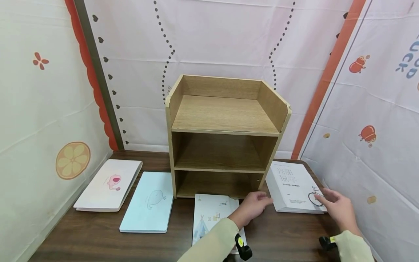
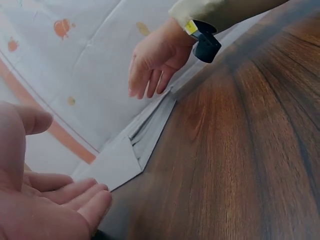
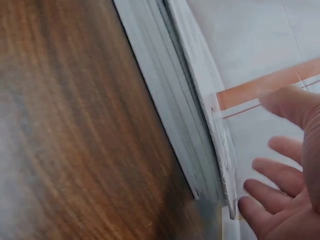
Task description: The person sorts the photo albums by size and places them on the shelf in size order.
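A thick white book (image 1: 296,187) with a bicycle drawing on its cover lies flat on the right side of the table. My right hand (image 1: 340,209) is at its right edge, thumb over the cover near the bicycle. In the right wrist view, the fingers (image 3: 270,172) spread loosely beside the book's page edges (image 3: 175,100); whether they touch it I cannot tell. My left hand (image 1: 250,207) hovers left of that book, over the corner of a white book with a tent picture (image 1: 209,214). Its fingers (image 2: 75,197) are relaxed and hold nothing.
A wooden shelf (image 1: 226,114) with stacked levels stands at the back middle. Left of it lie a light blue whale notebook (image 1: 147,202) and a white notebook (image 1: 108,185) with a pink drawing. Printed cloth (image 1: 370,109) walls in the dark wooden table (image 1: 98,233).
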The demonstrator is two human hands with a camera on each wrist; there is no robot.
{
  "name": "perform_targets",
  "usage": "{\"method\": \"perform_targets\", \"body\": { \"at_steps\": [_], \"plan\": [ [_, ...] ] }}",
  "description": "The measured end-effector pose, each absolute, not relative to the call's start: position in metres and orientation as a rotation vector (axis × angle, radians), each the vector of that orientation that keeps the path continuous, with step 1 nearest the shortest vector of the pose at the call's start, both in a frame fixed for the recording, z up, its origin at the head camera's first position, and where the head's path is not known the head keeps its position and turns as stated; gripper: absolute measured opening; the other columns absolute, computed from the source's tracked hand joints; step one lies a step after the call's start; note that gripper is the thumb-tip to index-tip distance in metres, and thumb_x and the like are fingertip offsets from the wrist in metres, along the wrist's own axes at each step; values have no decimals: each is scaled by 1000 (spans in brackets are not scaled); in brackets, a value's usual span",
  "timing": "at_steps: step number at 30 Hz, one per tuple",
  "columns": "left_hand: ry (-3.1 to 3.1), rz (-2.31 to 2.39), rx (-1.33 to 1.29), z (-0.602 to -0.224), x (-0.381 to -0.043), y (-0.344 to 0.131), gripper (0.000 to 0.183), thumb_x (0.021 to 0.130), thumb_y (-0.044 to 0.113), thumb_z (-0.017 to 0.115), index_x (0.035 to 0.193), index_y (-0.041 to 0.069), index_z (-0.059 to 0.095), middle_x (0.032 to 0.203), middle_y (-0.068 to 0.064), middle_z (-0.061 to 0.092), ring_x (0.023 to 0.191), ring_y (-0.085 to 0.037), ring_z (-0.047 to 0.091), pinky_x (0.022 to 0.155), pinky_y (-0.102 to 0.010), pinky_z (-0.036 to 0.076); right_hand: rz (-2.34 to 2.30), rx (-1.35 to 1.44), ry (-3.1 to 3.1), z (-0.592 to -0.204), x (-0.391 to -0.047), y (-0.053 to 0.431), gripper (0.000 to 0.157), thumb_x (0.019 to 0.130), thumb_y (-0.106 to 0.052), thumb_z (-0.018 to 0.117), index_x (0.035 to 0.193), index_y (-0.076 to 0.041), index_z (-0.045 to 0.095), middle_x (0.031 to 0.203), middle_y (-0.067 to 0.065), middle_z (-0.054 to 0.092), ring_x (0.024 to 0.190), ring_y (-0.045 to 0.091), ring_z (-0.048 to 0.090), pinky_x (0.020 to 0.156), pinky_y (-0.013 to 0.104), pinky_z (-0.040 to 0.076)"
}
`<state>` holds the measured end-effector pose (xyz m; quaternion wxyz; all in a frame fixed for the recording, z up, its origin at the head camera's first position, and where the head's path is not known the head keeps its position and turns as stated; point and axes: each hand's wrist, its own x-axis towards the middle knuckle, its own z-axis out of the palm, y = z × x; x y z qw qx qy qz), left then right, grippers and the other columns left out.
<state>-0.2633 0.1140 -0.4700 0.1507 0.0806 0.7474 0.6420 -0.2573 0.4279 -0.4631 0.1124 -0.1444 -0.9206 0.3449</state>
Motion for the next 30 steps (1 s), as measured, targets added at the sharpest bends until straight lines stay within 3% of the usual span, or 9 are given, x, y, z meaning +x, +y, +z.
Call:
{"method": "perform_targets", "body": {
  "at_steps": [2, 6, 12, 17, 19, 21, 24, 30],
  "plan": [
    [2138, 1823, 209, -472, -264, 117, 56, 94, 36, 72, 137, 2, 61, 134, -9, 66, 121, -25, 64, 107, -49, 51, 1056, -448, -2736, -462, -259, 429, 82, 93, -54, 71, 146, 6, 50, 148, 33, 48, 135, 48, 50, 88, 32, 53],
    [2124, 1808, 179, -475, -264, 121, 56, 94, 35, 72, 138, 2, 60, 140, -9, 63, 132, -29, 57, 112, -52, 46, 1104, -458, -2791, -461, -264, 432, 91, 92, -57, 70, 149, 9, 43, 152, 35, 40, 140, 52, 42, 105, 60, 46],
    [2081, 1842, 136, -477, -266, 128, 54, 95, 33, 71, 136, 0, 61, 138, -12, 63, 129, -31, 57, 113, -55, 45, 1092, -468, -2825, -462, -270, 437, 93, 90, -55, 73, 147, 12, 43, 151, 34, 42, 137, 52, 44, 105, 60, 46],
    [2043, 1875, 128, -478, -266, 133, 49, 94, 29, 72, 133, -1, 63, 125, -10, 66, 114, -25, 61, 109, -54, 48, 1092, -483, -2842, -462, -272, 442, 90, 90, -51, 75, 143, 16, 46, 149, 36, 43, 135, 53, 46, 102, 59, 48],
    [2037, 1890, 133, -478, -267, 134, 35, 94, 27, 72, 113, -2, 69, 106, -5, 67, 98, -20, 60, 94, -46, 54, 1097, -501, -2856, -461, -273, 443, 90, 89, -51, 76, 142, 17, 47, 148, 37, 43, 134, 53, 46, 100, 58, 50],
    [2025, 1906, 136, -478, -267, 136, 26, 94, 26, 71, 93, 0, 67, 91, -2, 61, 86, -17, 54, 80, -37, 51, 1112, -532, -2872, -460, -275, 444, 92, 88, -52, 76, 141, 17, 47, 148, 38, 42, 132, 54, 47, 98, 58, 51],
    [1995, 1938, 127, -478, -268, 139, 37, 94, 26, 70, 69, 8, 51, 76, -1, 50, 75, -14, 46, 68, -29, 38, 1149, -603, -2901, -458, -278, 445, 98, 86, -56, 77, 142, 17, 45, 151, 41, 36, 133, 56, 43, 100, 62, 49],
    [1936, 1989, 91, -477, -270, 143, 35, 93, 25, 72, 68, 9, 52, 80, 0, 51, 77, -14, 46, 71, -28, 38, 1181, -685, -2985, -450, -284, 444, 107, 80, -61, 79, 142, 19, 43, 151, 45, 28, 137, 60, 33, 110, 68, 40]
  ]
}}
